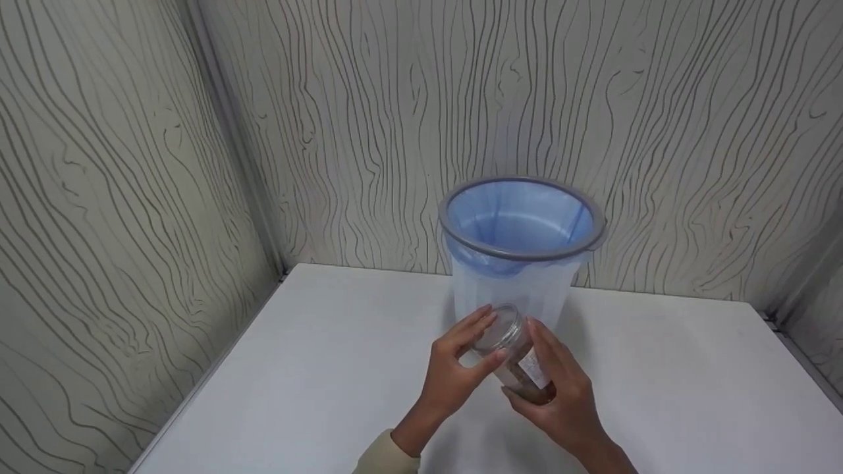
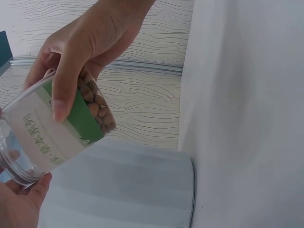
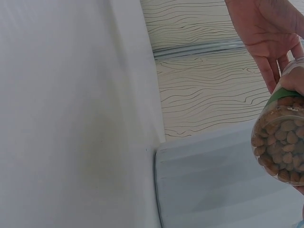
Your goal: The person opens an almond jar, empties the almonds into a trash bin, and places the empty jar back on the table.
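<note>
A clear jar (image 1: 532,367) is held tilted above the table, its lid end up and away from the person. Brown almond-like nuts (image 2: 97,102) lie toward its base, and a green and white label wraps its side. My right hand (image 1: 570,395) grips the jar's body, thumb on one side and fingers on the other. At the upper end, my left hand (image 1: 454,368) holds the clear lid (image 1: 502,326) between thumb and fingers. In the right wrist view the jar's nut-filled base (image 3: 282,147) faces the camera.
Just behind the jar stands a white bin (image 1: 514,289) with a grey rim ring and a blue bag liner (image 1: 520,210). It rests on the white table (image 1: 296,368), near the wood-grain back panel (image 1: 369,131). Another such panel (image 1: 118,197) rises at left.
</note>
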Demonstrator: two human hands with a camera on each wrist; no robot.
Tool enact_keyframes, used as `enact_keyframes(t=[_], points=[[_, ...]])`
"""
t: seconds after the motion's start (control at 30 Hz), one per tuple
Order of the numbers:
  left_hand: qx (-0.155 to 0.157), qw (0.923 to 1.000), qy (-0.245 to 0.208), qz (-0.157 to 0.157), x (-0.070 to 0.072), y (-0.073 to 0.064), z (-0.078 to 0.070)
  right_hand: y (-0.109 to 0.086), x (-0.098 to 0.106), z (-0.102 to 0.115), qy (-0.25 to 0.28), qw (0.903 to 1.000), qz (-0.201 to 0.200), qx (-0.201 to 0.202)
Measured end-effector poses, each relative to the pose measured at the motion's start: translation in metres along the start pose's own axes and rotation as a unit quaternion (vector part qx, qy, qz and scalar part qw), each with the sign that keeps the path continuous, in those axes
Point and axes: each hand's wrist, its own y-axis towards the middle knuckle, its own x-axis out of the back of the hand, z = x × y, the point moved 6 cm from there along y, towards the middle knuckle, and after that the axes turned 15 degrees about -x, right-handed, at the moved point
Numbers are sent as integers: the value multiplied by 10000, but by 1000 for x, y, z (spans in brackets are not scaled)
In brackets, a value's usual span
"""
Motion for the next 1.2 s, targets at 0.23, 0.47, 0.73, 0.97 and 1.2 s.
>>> enact_keyframes(t=[0.23,0.47,0.73,0.97,1.2], points=[[187,9997,151,-81,-1,-2,-1,0,0,1,36,10000,15,12],[370,9991,-22,-197,0,-2,-2,0,0,1,-6,10000,-37,44],[252,9996,16,-161,1,-2,-2,-1,-1,0,-68,10000,-41,-25],[91,9999,23,76,2,0,1,-2,0,0,37,9999,53,-140],[-136,9989,-274,347,4,0,7,-2,0,-1,261,9987,182,-397]])
